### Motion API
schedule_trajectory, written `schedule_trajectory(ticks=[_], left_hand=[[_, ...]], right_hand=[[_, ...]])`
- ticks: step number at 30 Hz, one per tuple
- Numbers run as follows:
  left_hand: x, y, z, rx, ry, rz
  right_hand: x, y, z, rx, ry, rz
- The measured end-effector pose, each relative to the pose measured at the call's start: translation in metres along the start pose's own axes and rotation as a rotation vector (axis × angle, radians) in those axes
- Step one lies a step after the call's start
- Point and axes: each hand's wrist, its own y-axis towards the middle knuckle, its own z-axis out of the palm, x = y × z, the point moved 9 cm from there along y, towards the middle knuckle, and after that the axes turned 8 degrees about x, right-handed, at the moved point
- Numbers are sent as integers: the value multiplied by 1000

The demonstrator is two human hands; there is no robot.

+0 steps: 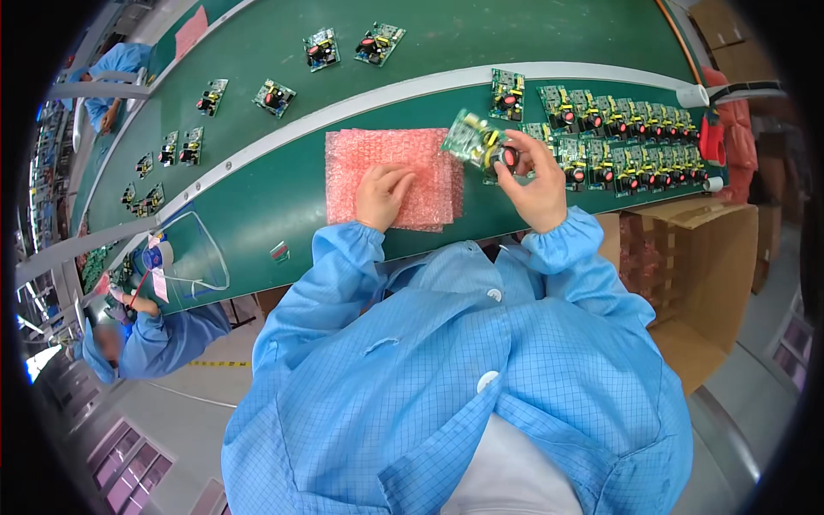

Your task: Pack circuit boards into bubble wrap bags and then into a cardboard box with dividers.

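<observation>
So we've got a board (482, 144) pinched in our right hand (539, 184), lifted off the green bench (257, 206) and tilted, fingers closed around its near edge with the thumb up by the red part. Our left hand (382, 193) is resting flat-ish on the pink bubble wrap (390, 150), fingers curled down onto the top sheet, not really gripping anything as far as we can tell, more like pressing or feeling for an edge.

Just past the right hand there's a whole row of boards (627, 129) lined up, touching each other, and to the right of that a red tape dispenser (711, 137). Below the right wrist sits an open cardboard box (695, 283).

Our read: we're at the pick-and-wrap step, board picked up, wrap not opened yet. The next move looks like it needs the left fingers to peel or lift one sheet off the stack while the right brings the board over and down onto it. Tricky bit is separating just one sheet, since they cling.

A few loose boards sit far beyond the left hand, across the white stripe, and another person works down at the left.
</observation>
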Motion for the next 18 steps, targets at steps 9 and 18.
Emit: schedule_trajectory(ticks=[9, 18], left_hand=[[-57, -3, -43, -225, 278, 115], [-74, -6, -28, -150, 167, 186]], right_hand=[[51, 4, 22, 226, -78, -101], [41, 2, 61, 395, -210, -294]])
